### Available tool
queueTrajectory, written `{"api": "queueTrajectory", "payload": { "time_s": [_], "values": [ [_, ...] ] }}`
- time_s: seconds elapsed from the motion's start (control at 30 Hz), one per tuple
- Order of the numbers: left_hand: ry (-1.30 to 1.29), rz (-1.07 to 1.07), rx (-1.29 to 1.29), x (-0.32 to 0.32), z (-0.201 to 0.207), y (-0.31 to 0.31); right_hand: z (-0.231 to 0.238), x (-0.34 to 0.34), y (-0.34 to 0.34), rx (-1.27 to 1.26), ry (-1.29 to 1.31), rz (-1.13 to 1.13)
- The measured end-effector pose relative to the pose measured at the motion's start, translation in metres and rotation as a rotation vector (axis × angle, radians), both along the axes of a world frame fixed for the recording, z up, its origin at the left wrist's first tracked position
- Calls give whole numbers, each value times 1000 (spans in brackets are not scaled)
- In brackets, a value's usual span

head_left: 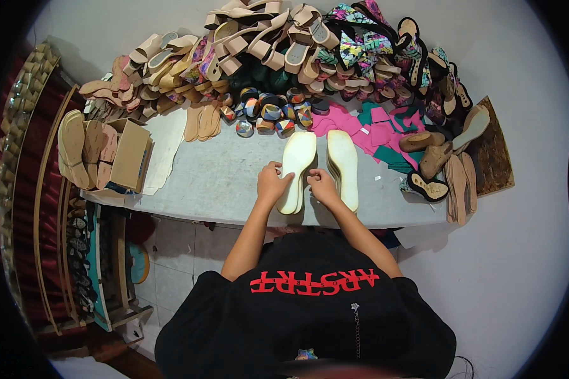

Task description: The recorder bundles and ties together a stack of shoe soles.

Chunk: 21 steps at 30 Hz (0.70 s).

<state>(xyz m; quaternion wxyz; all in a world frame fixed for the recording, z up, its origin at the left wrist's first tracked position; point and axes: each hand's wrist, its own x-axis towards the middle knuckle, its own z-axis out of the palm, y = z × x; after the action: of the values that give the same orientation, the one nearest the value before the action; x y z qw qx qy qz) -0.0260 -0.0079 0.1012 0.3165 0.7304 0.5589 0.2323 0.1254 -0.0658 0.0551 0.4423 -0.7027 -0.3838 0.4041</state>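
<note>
Two stacks of pale cream, foot-shaped insoles lie side by side on the grey-covered table in front of me. My left hand [274,184] grips the outer edge of the left insole stack [299,153], its thumb resting on the top piece. Between the stacks, my right hand [323,187] has its fingers curled in at the left stack's inner edge; what its fingertips pinch, if anything, is hidden. The right insole stack [342,151] stands just beyond that hand, with its layered side showing.
Heeled sandals [265,38] are heaped along the back wall. Patterned heel pieces [272,112] and pink material scraps [341,120] lie before them. At left stands a cardboard box [131,155] beside tan insoles [74,148]; wooden shoe lasts [435,159] lie at right on the table [221,170].
</note>
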Motion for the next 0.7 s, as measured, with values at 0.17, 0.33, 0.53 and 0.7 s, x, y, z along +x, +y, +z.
{"api": "queueTrajectory", "payload": {
  "time_s": [0.17,0.33,0.53,0.7],
  "values": [
    [-497,15,-193,7,-49,24,-13,-10,11,131,-18,-62],
    [-913,-157,-490,13,-44,25,-35,-18,30,89,-33,-45],
    [-938,-205,-546,20,-56,33,-49,-19,50,187,69,-94],
    [-885,-188,-580,19,-63,37,-43,-21,50,156,88,-88]
  ]
}}
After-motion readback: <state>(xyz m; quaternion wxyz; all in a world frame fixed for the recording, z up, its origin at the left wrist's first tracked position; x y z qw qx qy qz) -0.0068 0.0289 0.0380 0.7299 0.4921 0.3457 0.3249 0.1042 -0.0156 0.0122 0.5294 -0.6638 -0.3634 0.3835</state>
